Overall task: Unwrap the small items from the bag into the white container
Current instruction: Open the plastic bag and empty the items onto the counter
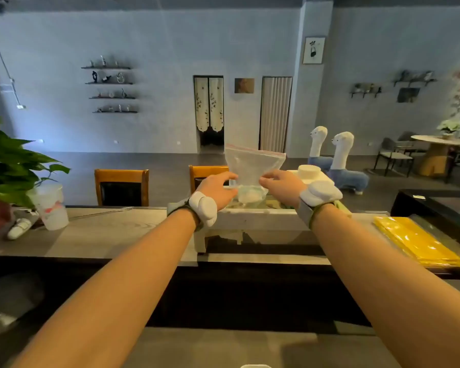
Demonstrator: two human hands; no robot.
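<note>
Both arms extend forward over the table [117,235] toward its far edge. The left hand [218,191] and the right hand [280,187] each pinch the clear zip bag [254,166] at its narrowed middle, left grip on the left side and right grip on the right side, fingers clamped on the plastic. The bag stands upright, its red-striped seal at the top. The small items [250,196] sit bunched in the bottom of the bag, below the fingers; individual pieces cannot be told apart. The bag hangs directly above the white container [258,219], a low rectangular tray on the table between the wrists. Each wrist carries a white strapped device. A plastic cup [52,207] stands at the left near a potted plant [8,166]. A yellow sheet [417,243] lies at the right.
</note>
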